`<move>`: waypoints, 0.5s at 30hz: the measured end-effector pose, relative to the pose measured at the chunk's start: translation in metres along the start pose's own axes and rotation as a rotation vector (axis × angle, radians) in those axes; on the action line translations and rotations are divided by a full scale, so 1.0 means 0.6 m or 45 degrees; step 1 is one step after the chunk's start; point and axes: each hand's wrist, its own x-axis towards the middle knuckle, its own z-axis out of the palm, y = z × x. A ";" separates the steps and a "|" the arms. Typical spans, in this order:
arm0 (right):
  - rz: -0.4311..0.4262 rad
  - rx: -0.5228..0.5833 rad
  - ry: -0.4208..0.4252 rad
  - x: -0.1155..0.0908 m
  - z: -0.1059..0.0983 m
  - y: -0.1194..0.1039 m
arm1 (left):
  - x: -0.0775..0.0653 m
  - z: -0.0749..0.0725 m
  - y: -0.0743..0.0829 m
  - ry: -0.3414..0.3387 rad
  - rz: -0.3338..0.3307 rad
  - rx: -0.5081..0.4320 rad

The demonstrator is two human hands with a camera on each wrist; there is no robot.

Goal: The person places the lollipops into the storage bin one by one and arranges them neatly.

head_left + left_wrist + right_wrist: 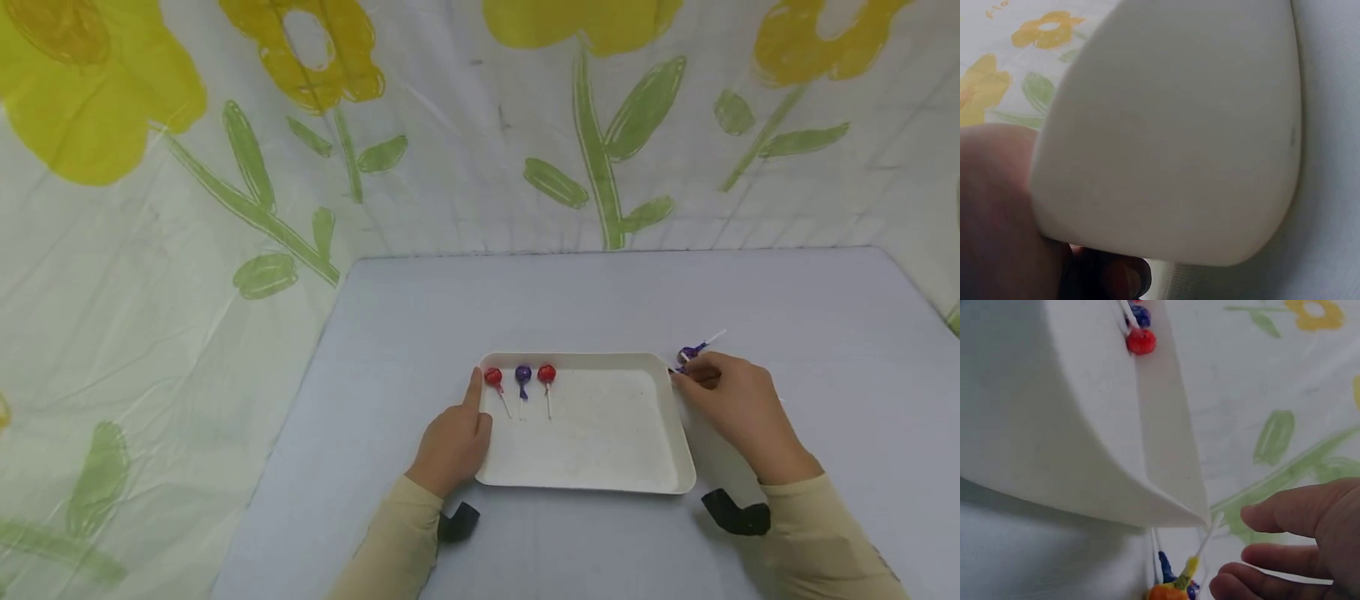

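Observation:
My left hand [450,442] holds the left rim of a white rectangular tray [600,442], its index finger stretched along the edge. In the left wrist view the tray's wall [1179,137] fills most of the picture and hides part of that grip. Three lollipops stand in a row inside the tray's far left: a red lollipop [492,376], a purple lollipop [523,373] and another red lollipop [547,373]. Beyond the far right corner my right hand [738,408] reaches toward a purple lollipop [687,354] and an orange lollipop [1169,592]; its thumb and fingers are apart, nothing between them.
A pale table [420,308] lies under the tray and reaches out on all sides. Behind it hangs a white sheet [450,167] painted with yellow flowers and green leaves. Black straps [738,512] show at both wrists.

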 end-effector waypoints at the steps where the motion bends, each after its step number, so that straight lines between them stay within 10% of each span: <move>1: 0.004 0.001 -0.004 -0.001 -0.001 0.002 | 0.000 0.000 0.000 0.002 0.001 -0.001; 15: 0.092 -0.106 0.088 -0.012 -0.017 0.045 | 0.000 -0.001 -0.002 -0.015 -0.001 -0.010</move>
